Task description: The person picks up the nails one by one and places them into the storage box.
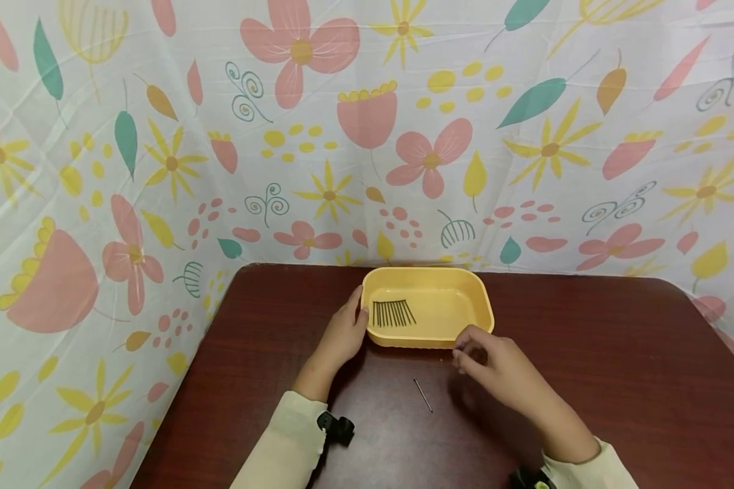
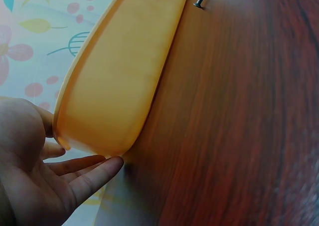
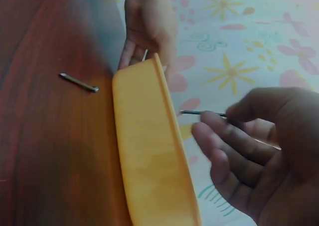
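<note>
The yellow plastic tray (image 1: 452,319) stands near the far edge of the table. Several dark nails (image 1: 394,313) lie side by side in a row at the left of its floor. My left hand (image 1: 344,331) grips the tray's left end, thumb at the rim and fingers against the outer wall. Between thumb and index finger my right hand (image 3: 259,141) pinches a single nail (image 3: 192,112), just off the tray's near right corner. One loose nail (image 1: 423,396) lies on the table in front of the tray, its head (image 2: 198,5) visible in the left wrist view.
The dark red-brown wooden table (image 1: 599,339) has rounded far corners. Behind it and along the left hangs a white cloth (image 1: 318,136) with printed flowers and leaves. Black wrist straps with cameras sit on both sleeves, the left one (image 1: 336,428) close over the table.
</note>
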{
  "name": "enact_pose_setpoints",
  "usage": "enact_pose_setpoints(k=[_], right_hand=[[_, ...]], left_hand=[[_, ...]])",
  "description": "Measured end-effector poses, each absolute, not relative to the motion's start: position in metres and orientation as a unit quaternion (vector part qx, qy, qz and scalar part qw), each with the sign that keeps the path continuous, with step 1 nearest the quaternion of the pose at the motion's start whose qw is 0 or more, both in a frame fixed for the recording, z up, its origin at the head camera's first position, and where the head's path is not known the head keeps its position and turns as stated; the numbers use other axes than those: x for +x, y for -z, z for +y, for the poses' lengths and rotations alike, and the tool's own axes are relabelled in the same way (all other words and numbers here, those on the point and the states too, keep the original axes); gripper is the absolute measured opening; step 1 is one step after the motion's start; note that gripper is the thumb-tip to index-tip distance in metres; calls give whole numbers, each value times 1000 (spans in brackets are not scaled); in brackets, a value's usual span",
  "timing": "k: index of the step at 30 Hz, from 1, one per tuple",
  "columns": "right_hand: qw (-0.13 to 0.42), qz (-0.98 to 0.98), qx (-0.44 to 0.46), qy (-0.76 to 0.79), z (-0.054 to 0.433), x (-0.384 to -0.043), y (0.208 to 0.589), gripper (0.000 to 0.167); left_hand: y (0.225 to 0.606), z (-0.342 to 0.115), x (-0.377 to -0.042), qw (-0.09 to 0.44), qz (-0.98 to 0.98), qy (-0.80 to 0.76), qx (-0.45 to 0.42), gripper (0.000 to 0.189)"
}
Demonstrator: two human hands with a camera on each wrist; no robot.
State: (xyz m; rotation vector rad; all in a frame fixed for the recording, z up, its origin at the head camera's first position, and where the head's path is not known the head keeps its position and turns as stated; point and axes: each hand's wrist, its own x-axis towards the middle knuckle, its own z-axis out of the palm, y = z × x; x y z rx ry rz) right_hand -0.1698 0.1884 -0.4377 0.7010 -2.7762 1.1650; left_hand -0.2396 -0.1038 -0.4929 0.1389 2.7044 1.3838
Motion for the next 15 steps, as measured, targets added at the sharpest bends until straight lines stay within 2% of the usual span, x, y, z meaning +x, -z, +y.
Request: enact_pose_setpoints(k=[6, 15], right_hand=[[83, -916, 180, -349, 184, -188, 428, 5], [71, -939, 156, -299, 178, -232, 428, 16]], left_hand=[[492, -104, -239, 51, 888, -455, 45, 59], [493, -104, -239, 47, 890, -451, 49, 59]])
